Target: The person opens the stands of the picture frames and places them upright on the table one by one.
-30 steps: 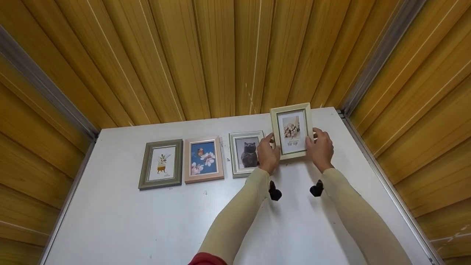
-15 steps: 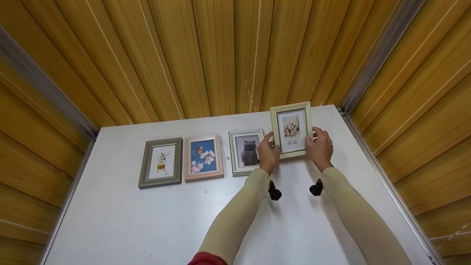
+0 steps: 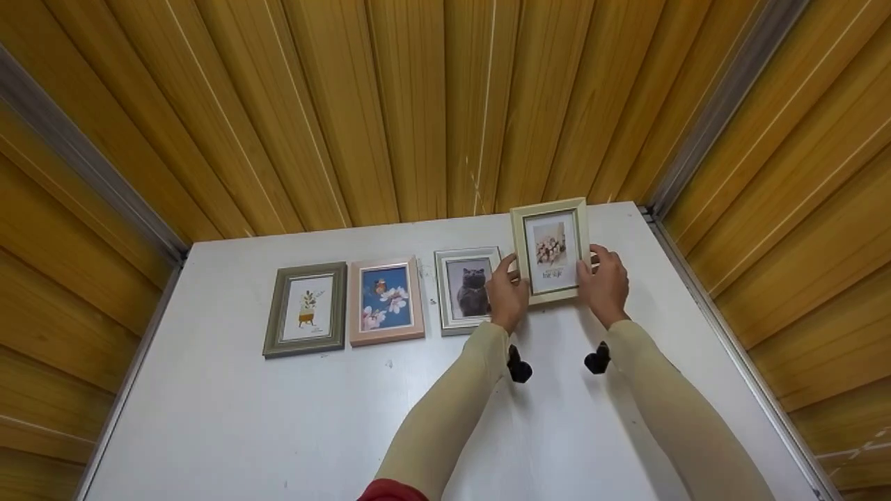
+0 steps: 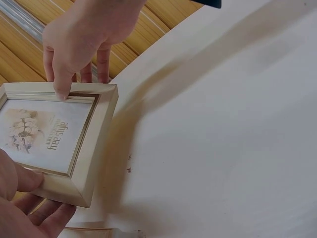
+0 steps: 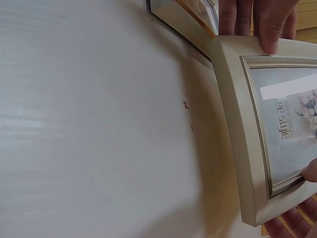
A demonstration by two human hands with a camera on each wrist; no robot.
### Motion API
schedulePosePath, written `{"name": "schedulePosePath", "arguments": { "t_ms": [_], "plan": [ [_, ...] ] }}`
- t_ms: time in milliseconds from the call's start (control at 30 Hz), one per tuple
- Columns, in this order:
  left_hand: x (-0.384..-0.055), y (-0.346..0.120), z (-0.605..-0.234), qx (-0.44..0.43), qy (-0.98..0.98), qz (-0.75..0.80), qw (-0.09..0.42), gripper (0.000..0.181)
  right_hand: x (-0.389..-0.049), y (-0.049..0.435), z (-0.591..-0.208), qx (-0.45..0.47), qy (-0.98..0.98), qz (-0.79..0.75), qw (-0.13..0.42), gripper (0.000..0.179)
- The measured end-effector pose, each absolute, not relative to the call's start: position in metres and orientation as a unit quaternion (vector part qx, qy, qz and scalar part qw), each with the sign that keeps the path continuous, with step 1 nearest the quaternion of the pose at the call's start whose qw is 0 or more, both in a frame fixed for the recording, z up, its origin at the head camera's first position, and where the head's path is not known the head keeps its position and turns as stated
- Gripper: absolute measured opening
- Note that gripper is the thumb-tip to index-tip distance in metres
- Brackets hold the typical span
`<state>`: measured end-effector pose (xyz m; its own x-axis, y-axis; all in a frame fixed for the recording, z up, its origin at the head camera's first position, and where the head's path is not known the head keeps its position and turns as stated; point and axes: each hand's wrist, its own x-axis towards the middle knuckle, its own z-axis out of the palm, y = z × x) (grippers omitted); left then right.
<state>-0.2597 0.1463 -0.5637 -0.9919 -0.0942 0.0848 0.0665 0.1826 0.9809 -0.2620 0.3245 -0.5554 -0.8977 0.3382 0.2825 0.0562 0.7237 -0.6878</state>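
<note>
"Cream frame [image 3: 548,209], one, portrait format. Contents?"

"Flower print [image 3: 550,249]: bouquet of pale blooms on a white mount, lettered 'free style' below; the smaller line above the lettering is too fine to read."

"Location and holding?"

"In front of the white board [image 3: 390,410], toward the board's one o'clock. Left hand [image 3: 509,293] at the frame's eight o'clock, right hand [image 3: 604,284] at its four. Both clamped on the side edges, thumbs on the front moulding, other fingers around the side. Whether the frame's back meets the board: cannot tell."

"Neighbouring stock?"

"Silver frame [image 3: 468,254], at eight o'clock of the cream one, partly hidden by the left hand; holds a cat print [image 3: 472,291]. Pink frame [image 3: 387,335], nine o'clock of the silver; holds a blossom print [image 3: 385,298], blue ground. Olive frame [image 3: 276,313], nine o'clock of the pink, just beside; holds a plant print [image 3: 307,309], yellow pot on legs."

"Surround?"

"Wood-grain panels [image 3: 418,104], twelve o'clock. Beige sleeves [image 3: 438,403], five to six o'clock."
</note>
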Motion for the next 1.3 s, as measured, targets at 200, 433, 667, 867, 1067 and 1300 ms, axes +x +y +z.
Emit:
{"name": "schedulePosePath", "arguments": {
  "t_ms": [200,433,667,867,1067,1300],
  "plan": [
    [-0.261,0.145,-0.562,0.006,-0.769,-0.636,0.067,0.052,-0.263,0.325,-0.554,-0.104,-0.908,0.36,0.189,0.041],
    [-0.262,0.144,-0.548,0.014,-0.755,-0.655,0.042,0.051,-0.272,0.331,-0.546,-0.108,-0.909,0.373,0.151,0.042],
    [-0.264,0.146,-0.539,0.017,-0.775,-0.631,0.029,0.043,-0.279,0.341,-0.54,-0.094,-0.91,0.392,0.096,0.043],
    [-0.261,0.147,-0.533,0.031,-0.759,-0.65,0.017,0.039,-0.287,0.345,-0.541,-0.077,-0.907,0.408,0.071,0.043],
    [-0.257,0.15,-0.525,0.029,-0.771,-0.635,0.029,0.038,-0.291,0.343,-0.546,-0.073,-0.907,0.411,0.06,0.044],
    [-0.252,0.156,-0.516,0.045,-0.785,-0.617,0.039,0.037,-0.294,0.341,-0.549,-0.076,-0.905,0.416,0.043,0.041]
  ]
}}
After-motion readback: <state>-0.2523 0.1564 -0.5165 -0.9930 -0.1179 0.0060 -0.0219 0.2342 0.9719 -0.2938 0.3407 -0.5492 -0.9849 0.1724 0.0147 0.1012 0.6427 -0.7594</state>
